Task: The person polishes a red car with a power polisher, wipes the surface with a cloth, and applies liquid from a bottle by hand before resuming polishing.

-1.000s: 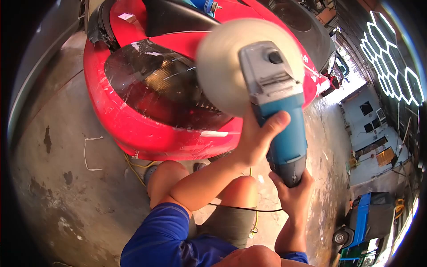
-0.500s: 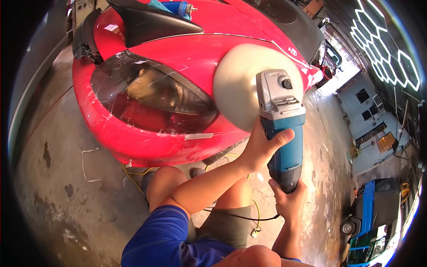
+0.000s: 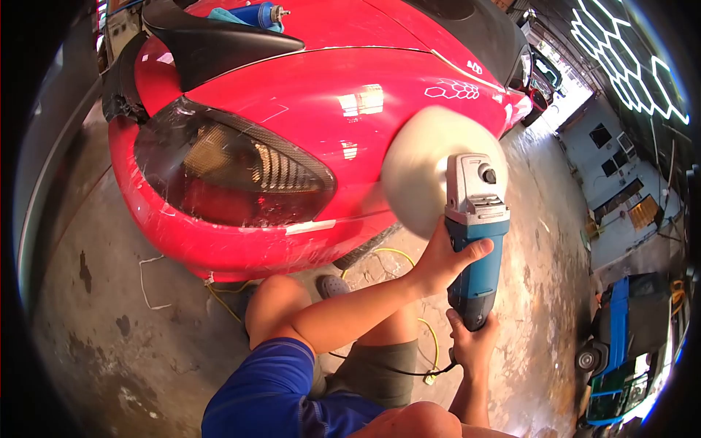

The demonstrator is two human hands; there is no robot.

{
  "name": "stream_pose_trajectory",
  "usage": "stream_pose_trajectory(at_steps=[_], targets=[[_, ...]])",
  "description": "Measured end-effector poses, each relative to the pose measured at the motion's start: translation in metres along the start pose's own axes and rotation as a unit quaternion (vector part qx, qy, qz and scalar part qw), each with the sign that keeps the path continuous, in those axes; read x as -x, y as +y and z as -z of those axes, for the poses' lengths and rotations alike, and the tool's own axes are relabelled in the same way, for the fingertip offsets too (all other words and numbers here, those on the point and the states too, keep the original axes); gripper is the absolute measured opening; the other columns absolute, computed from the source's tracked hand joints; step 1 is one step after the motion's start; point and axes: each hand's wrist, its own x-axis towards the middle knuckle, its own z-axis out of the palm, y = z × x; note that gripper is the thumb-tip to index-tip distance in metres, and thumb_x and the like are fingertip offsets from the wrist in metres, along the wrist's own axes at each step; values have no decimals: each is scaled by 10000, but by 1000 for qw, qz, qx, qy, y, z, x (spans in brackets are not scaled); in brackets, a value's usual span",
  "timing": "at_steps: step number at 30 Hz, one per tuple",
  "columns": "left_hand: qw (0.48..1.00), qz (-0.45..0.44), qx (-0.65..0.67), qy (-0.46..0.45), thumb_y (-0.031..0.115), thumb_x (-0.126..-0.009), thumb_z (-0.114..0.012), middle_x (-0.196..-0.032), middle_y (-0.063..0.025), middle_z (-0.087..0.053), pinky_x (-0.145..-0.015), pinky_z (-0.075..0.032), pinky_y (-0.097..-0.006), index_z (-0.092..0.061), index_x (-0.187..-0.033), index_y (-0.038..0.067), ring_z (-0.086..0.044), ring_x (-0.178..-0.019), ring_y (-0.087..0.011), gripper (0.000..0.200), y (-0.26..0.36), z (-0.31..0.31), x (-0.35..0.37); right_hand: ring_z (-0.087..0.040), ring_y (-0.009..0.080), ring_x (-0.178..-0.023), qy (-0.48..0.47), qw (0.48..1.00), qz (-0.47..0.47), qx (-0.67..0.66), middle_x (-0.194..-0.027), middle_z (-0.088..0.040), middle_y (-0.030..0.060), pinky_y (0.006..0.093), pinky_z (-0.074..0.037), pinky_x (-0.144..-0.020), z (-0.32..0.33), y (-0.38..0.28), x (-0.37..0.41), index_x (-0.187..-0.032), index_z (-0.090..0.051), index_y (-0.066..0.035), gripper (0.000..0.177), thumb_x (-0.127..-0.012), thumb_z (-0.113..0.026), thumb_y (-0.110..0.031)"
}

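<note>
My left hand (image 3: 445, 263) wraps the front of the blue body of a polisher (image 3: 478, 255), with its thumb lying over the top. Behind it, my right hand (image 3: 476, 342) grips the black rear end, where a dark cord hangs down. The polisher's grey metal head carries a large, pale, round buffing pad (image 3: 420, 171), blurred at its edge. This pad is against or very close to the side of a red car (image 3: 292, 95). Left of the pad is the car's lamp (image 3: 234, 164), its clear cover scratched and smeared.
A blue bottle (image 3: 252, 14) with a metal tip lies on a light-blue cloth atop the car, near a black spoiler (image 3: 219, 40). A yellow cord (image 3: 436, 343) runs over the stained concrete floor. A blue vehicle (image 3: 617, 336) stands at right, a dark car panel (image 3: 55, 146) at left.
The polisher and both hands have moved down and slightly right in view, while the car has shifted left. White light reflections now show on the red paint above the pad.
</note>
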Motion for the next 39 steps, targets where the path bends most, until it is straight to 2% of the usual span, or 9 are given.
stream_pose_trajectory(at_steps=[10, 15, 18, 20, 25, 29, 31, 34, 39], targets=[[996, 51, -43, 53, 433, -961, -845, -1343, -100, -623, -1075, -515, -390, -494, -1478, 14, -594, -1258, -198, 752, -21, -13, 21, -662, 157, -558, -30, 992, -99, -66, -702, -701, 61, 328, -535, -544, -1, 11, 21, -1006, -728, 40, 302, -879, -887, -183], [985, 72, -137, 79, 384, -922, -886, -1321, -108, -622, -997, -560, -389, -467, -1463, 16, -631, -1186, -207, 777, 35, -22, 72, -780, 202, -882, -105, 986, 74, -110, -974, -806, 182, 365, -600, -803, -9, 25, 50, -1153, -752, 29, 492, -812, -961, -259], [990, 56, -96, 87, 388, -896, -847, -1466, -135, -614, -1077, -544, -416, -452, -1578, 27, -636, -1282, -250, 867, 91, -14, 137, -779, 266, -861, -180, 941, 222, -184, -974, -777, 190, 410, -601, -782, -26, 6, 62, -1173, -719, 13, 590, -780, -986, -338], [994, -8, -83, 70, 658, -755, -928, -1512, -178, -594, -1143, -526, -474, -333, -1639, 17, -629, -1333, -317, 1244, 127, -10, 172, -757, 391, -847, -253, 895, 303, -206, -948, -745, 215, 458, -595, -775, -49, 1, 69, -1128, -705, 16, 633, -765, -986, -420], [955, -219, -146, 137, 670, -849, -849, -1553, -179, -534, -1118, -539, -537, -260, -1678, 60, -645, -1300, -354, 1185, 177, -3, 268, -736, 372, -805, -412, 787, 387, -247, -914, -733, 224, 453, -573, -796, -86, -31, 110, -1084, -727, -9, 611, -772, -968, -476], [923, -212, -221, 235, 668, -915, -770, -1508, -156, -537, -1074, -556, -537, -298, -1652, 61, -653, -1247, -341, 1064, 198, -5, 337, -733, 385, -838, -546, 730, 370, -178, -899, -740, 218, 503, -485, -1035, -104, -33, 144, -1093, -716, 19, 607, -814, -934, -474], [915, -193, -241, 261, 675, -941, -725, -1481, -152, -547, -1055, -564, -542, -332, -1630, 57, -655, -1232, -337, 1006, 202, -9, 346, -734, 386, -887, -637, 670, 346, -163, -957, -750, 214, 479, -539, -947, -115, -31, 146, -1155, -705, 45, 646, -845, -908, -484], [907, -153, -266, 288, 693, -958, -680, -1424, -182, -604, -1048, -571, -532, -410, -1584, 19, -665, -1223, -334, 959, 201, -6, 329, -731, 330, -830, -409, 693, 489, -336, -913, -742, 172, 440, -577, -817, -138, -24, 144, -1182, -703, 54, 660, -884, -880, -507], [918, 6, -286, 275, 684, -945, -687, -1265, -225, -698, -976, -620, -499, -536, -1467, -41, -734, -1085, -340, 906, 179, 20, 246, -698, 174, -649, -623, 690, 123, -347, -797, -716, 78, 353, -557, -610, -109, -8, 110, -1146, -722, 31, 619, -910, -868, -522]])
